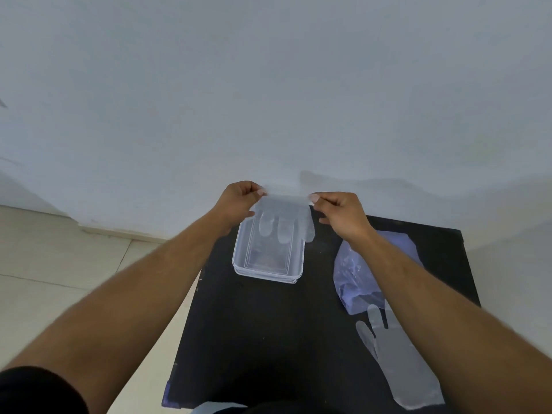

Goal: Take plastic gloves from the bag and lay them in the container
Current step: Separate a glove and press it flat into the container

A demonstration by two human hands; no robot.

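Clear plastic, stretched flat between two pinches. The left hand (239, 201) nips one corner of the glove's cuff between thumb and fingertip, and the right hand (340, 213) nips the other corner the same way, so both are closed on that thin film. The held glove (282, 218) hangs with its fingers pointing down toward the person, draped over the far end of the clear container (268, 271). Holding the cuff by two corners looks deliberate: flimsy film would bunch up if gripped in one spot, and spread like this it can be lowered in flat.

That container sits on the black desk (254, 339), lid off, its long side running away from the person, which suits a glove laid lengthwise. One glove finger spills past the right rim, so a small nudge leftward may be needed before letting go.

Over on the right, the bluish bag (355, 282) lies crumpled, partly under the right forearm. Nearer the person, a second glove (400, 363) rests flat on the desk, probably staged for the next trip. I'd judge this one about to go down.
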